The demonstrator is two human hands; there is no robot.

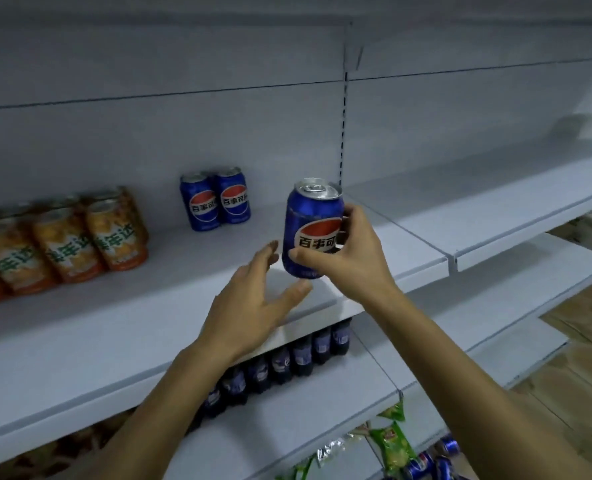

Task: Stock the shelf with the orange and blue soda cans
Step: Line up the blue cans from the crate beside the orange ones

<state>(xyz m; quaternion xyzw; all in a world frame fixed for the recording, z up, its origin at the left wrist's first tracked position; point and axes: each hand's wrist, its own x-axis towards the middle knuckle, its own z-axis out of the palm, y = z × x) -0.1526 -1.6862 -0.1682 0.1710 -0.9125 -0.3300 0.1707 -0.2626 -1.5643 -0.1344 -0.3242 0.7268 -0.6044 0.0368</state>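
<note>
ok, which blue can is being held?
The nearest blue can, gripped by the right hand near the shelf front; the two other blue cans stand untouched at the back.

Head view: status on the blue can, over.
Right hand grips blue aluminium soda can over white metal shelf. Left hand open alongside. Nothing in the way.

we note a white shelf bearing orange cans standing at left and two blue cans side by side, further back.
</note>
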